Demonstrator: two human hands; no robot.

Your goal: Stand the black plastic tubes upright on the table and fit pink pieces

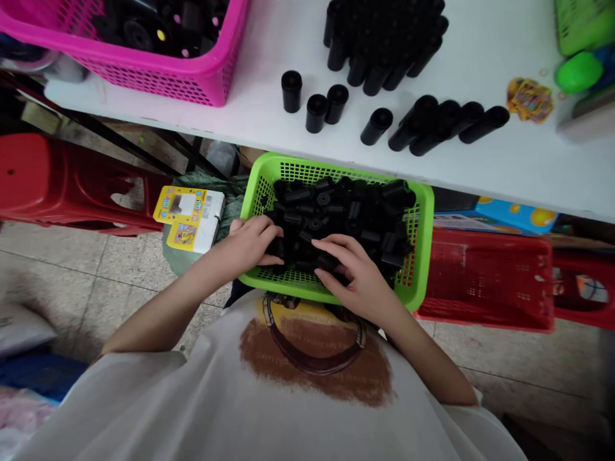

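A green plastic basket (423,256) in front of my body holds many short black plastic cylinders (324,198) lying in a jumble. My left hand (257,242) reaches over the basket's left side, thumb and fingers curled round a black cylinder at the edge of the pile. At the front middle of the pile is my right hand (353,272), its thumb and fingers on either side of another black cylinder (327,261). Dark shadow hides the exact contact at the fingertips.
On the white table (269,128) black cylinders (377,126) stand upright, some loose, many in a block (379,38). A pink basket (192,83) of black parts sits back left. Cut-out stickers (530,100) lie at right. Below are red stools (72,182) and a red crate (485,275).
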